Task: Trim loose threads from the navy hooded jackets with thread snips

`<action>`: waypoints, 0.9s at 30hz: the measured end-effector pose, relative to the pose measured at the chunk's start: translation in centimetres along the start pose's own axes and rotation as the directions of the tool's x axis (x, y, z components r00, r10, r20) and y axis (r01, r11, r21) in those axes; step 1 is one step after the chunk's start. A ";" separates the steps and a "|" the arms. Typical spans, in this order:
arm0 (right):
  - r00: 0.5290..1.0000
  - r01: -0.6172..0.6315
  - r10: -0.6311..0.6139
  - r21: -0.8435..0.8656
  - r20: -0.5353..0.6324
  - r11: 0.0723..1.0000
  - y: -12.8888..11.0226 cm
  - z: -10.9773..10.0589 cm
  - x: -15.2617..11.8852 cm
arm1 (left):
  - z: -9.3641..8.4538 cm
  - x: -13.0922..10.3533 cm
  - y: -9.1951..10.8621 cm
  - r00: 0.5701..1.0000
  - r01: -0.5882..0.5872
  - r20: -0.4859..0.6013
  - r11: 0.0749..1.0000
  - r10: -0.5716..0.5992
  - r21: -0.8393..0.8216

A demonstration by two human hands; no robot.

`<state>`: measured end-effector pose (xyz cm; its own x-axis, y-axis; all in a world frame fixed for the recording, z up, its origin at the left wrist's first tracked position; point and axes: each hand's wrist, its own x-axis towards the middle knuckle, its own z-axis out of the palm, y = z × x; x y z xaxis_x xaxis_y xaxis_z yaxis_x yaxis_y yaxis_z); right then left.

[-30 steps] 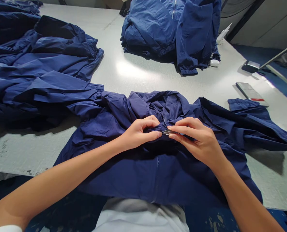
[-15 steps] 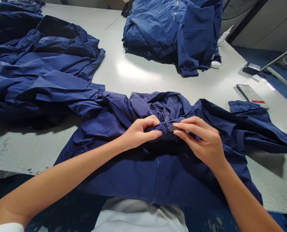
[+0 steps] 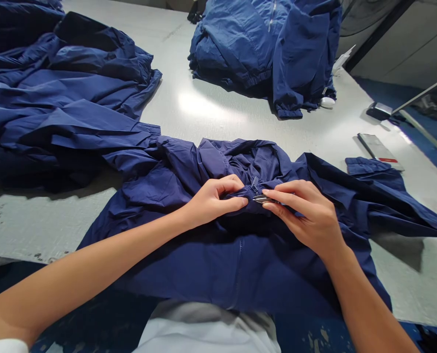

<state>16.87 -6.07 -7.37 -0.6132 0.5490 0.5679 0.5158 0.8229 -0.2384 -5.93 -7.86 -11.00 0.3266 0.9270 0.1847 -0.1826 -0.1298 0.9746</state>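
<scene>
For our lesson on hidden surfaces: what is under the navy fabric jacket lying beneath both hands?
Past the left and right sides of the navy fabric jacket, the pale, shiny, flat table shows. Whatever its middle covers cannot be seen.

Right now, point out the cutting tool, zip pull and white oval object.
Cutting tool (image 3: 260, 199): head view, metal blades.
Zip pull (image 3: 255, 183): head view, its tab.
White oval object (image 3: 327, 103): head view, top surface.

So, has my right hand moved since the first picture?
Yes, slightly to the right, judged against the front seam of the jacket. Your right hand now has the metal tool's tip a little away from your left thumb.
</scene>
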 end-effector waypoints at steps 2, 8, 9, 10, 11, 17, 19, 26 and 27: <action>1.000 -0.012 0.012 0.007 -0.002 1.000 0.0 0.0 0.0 | 0.0 0.0 0.0 1.000 -0.006 0.004 1.000 0.006 0.008; 0.999 -0.020 0.018 0.046 0.045 0.999 0.0 -0.3 0.0 | 0.1 0.0 -0.1 1.000 -0.012 0.010 1.000 0.012 0.020; 0.998 -0.019 0.016 0.051 0.054 0.999 0.1 -0.3 0.0 | 0.1 0.0 -0.1 1.000 -0.017 0.011 1.000 0.016 0.024; 0.998 -0.019 0.016 0.056 0.061 0.998 0.1 -0.4 0.0 | 0.1 0.0 -0.1 1.000 -0.021 0.012 0.999 0.021 0.029; 0.997 -0.020 0.016 0.063 0.069 0.998 0.1 -0.4 0.0 | 0.1 0.0 -0.1 1.000 -0.024 0.013 0.999 0.024 0.036; 0.997 -0.017 0.010 0.087 0.080 0.996 0.2 -0.4 0.0 | 0.1 -0.1 0.0 1.000 -0.004 0.009 0.998 0.003 0.058; 0.997 -0.007 0.001 0.082 0.074 0.997 0.1 -0.4 0.0 | 0.1 -0.1 0.0 1.000 -0.001 0.008 0.999 0.000 0.053; 0.998 0.051 -0.053 0.044 0.041 0.998 0.1 -0.3 0.2 | 0.1 0.0 0.0 1.000 0.002 0.010 0.999 -0.002 0.047; 0.998 0.059 -0.060 0.040 0.037 0.997 0.0 -0.3 0.2 | 0.1 0.0 0.0 1.000 0.005 0.008 0.999 -0.005 0.049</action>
<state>16.95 -5.99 -7.05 -0.6648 0.5036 0.5517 0.4548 0.8588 -0.2359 -5.85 -7.91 -10.99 0.3346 0.9249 0.1806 -0.1354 -0.1425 0.9805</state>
